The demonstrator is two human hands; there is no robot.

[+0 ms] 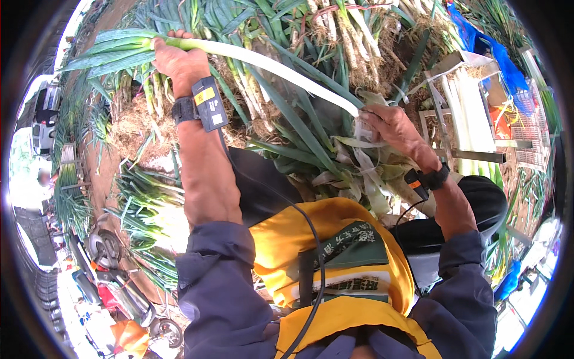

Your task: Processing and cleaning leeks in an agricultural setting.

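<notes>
A long green onion [281, 69] with a white stalk stretches between my two hands, bowing down toward the right. My left hand [179, 61] is closed round it just below its green leaves, which fan out to the left. At the white root end, the fingers of my right hand [391, 127] are pinched together on the stalk. Pale peeled leaves [366, 164] lie in a heap beneath my right hand. Beyond my hands are piled unpeeled green onions [359, 45] with dirt-covered roots. A device is strapped to each wrist, with a cable running from it.
To the right, clean white onion stalks [466, 116] lie in a frame with a metal bar [478, 156]. Blue plastic sheeting [481, 39] and a plastic crate [531, 122] are beyond it. More onions [149, 209] lie at left, near a parked motorcycle [122, 293].
</notes>
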